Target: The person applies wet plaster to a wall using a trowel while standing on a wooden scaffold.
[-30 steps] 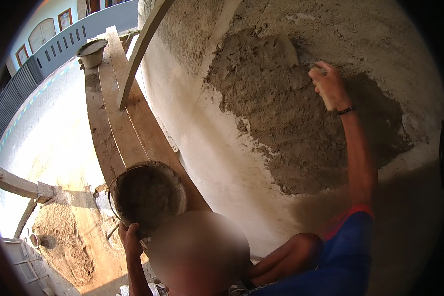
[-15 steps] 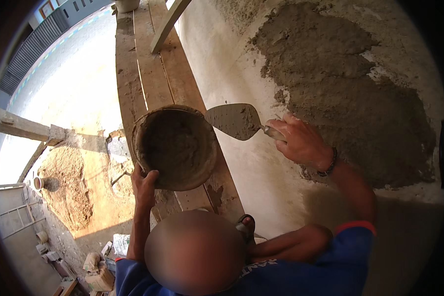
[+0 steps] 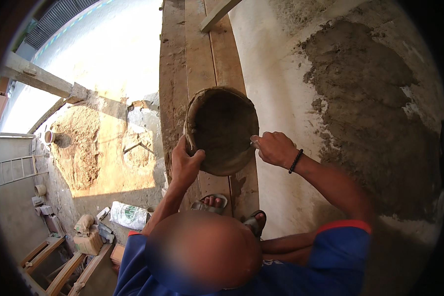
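- Trowel [image 3: 254,140] moved from wall [image 3: 276,93] to bucket [image 3: 234,170] rim within last second; wall left alone, work presumably at bucket.
- Right hand [image 3: 278,149] closed round trowel handle; blade not discernible.
- Left hand [image 3: 184,165] clasps bucket's left rim.
- Bucket over planks [image 3: 172,64], caked; dark inside, fill level unclear.

Planks [image 3: 197,59]: wooden, side by side, running twelve to six o'clock
Bucket [image 3: 223,168]: over their middle; resting or raised, unclear
Sandalled feet [image 3: 213,201]: on the planks, six o'clock
Dark smear [image 3: 239,185]: five o'clock
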`<move>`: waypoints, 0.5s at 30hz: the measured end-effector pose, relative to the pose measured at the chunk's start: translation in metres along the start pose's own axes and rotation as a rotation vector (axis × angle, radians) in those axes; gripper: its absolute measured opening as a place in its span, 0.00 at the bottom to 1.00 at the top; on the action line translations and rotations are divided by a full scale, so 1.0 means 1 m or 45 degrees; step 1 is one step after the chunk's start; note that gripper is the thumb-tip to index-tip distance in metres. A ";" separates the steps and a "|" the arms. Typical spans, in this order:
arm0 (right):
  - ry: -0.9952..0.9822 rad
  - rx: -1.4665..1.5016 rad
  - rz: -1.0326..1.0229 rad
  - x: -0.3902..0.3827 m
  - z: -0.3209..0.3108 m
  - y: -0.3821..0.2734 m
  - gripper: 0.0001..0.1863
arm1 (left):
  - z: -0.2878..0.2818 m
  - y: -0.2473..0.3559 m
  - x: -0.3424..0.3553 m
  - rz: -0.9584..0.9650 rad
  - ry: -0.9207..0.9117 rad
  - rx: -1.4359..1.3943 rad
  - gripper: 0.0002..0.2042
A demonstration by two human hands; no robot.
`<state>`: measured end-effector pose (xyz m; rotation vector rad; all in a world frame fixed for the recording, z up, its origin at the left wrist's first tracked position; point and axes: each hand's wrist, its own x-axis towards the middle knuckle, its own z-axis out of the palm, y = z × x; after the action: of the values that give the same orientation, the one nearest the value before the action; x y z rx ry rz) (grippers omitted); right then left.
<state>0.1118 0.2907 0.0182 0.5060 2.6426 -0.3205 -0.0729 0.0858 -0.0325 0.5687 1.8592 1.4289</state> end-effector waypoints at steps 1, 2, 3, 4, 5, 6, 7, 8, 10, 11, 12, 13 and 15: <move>-0.001 0.000 0.003 -0.001 0.009 -0.001 0.11 | 0.003 0.004 -0.001 0.018 -0.007 0.011 0.16; -0.012 0.176 -0.009 0.000 0.020 -0.006 0.15 | 0.004 0.003 -0.002 0.017 -0.003 0.010 0.16; -0.023 0.352 -0.019 0.002 0.032 -0.009 0.19 | 0.005 0.001 -0.003 0.017 0.008 0.080 0.17; -0.025 0.462 -0.012 0.007 0.046 -0.012 0.24 | 0.007 -0.001 -0.004 0.018 0.012 0.149 0.17; -0.023 0.462 -0.012 0.010 0.052 -0.015 0.24 | 0.009 -0.001 -0.005 0.020 0.013 0.150 0.17; 0.071 0.570 -0.038 0.012 0.058 -0.018 0.25 | 0.011 0.000 -0.005 0.054 -0.002 0.079 0.18; 0.165 0.680 -0.072 0.014 0.061 -0.022 0.25 | 0.009 0.000 -0.005 0.087 -0.011 0.012 0.19; 0.168 0.682 -0.079 0.009 0.064 -0.025 0.25 | 0.006 -0.001 -0.005 0.089 -0.006 0.016 0.19; 0.169 0.754 0.057 -0.006 0.067 -0.023 0.25 | 0.000 -0.002 -0.003 0.028 -0.064 0.146 0.21; 0.170 0.753 0.055 -0.007 0.068 -0.021 0.25 | -0.001 -0.001 -0.003 0.029 -0.062 0.147 0.21; 0.163 0.685 0.079 -0.007 0.070 -0.020 0.25 | -0.003 0.001 -0.002 0.072 -0.042 0.112 0.21; 0.157 0.608 0.115 -0.009 0.069 -0.017 0.24 | -0.001 0.002 -0.001 0.118 -0.031 0.068 0.21; 0.147 0.557 0.120 -0.012 0.068 -0.014 0.24 | -0.004 -0.002 0.000 0.121 -0.024 0.066 0.20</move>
<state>0.1414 0.2539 -0.0342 0.8037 2.6476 -0.8719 -0.0756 0.0822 -0.0341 0.7025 1.8809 1.4347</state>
